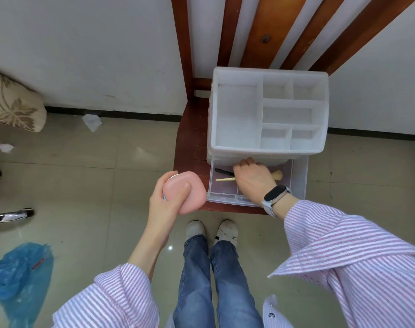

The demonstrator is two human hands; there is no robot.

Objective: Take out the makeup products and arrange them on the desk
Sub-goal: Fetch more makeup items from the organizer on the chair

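Under the right hand (252, 177), which is reaching into the pulled-out clear drawer (298, 176) with fingers curled, grip unclear, a tan brush (225, 179) and black pencil (223, 171) are lying. Left hand (165, 200) is clasping a pink compact (190, 192) beside the drawer. Behind, the white organizer (269, 112) compartments are sitting bare; no writing is showing.

Left hand (169, 197): raised in front of the body, palm turned inward, fingers curled round a pink compact (188, 192), thumb pressed flat across its top face. Forearm bare, striped sleeve pushed back toward the elbow.

Right hand (252, 177): reaching forward and down, back of hand up, knuckles bent, fingertips out of sight beneath. Cannot tell whether it grips anything. Wrist carries a dark-faced watch (275, 194) on a pale strap; striped cuff sits just behind it.
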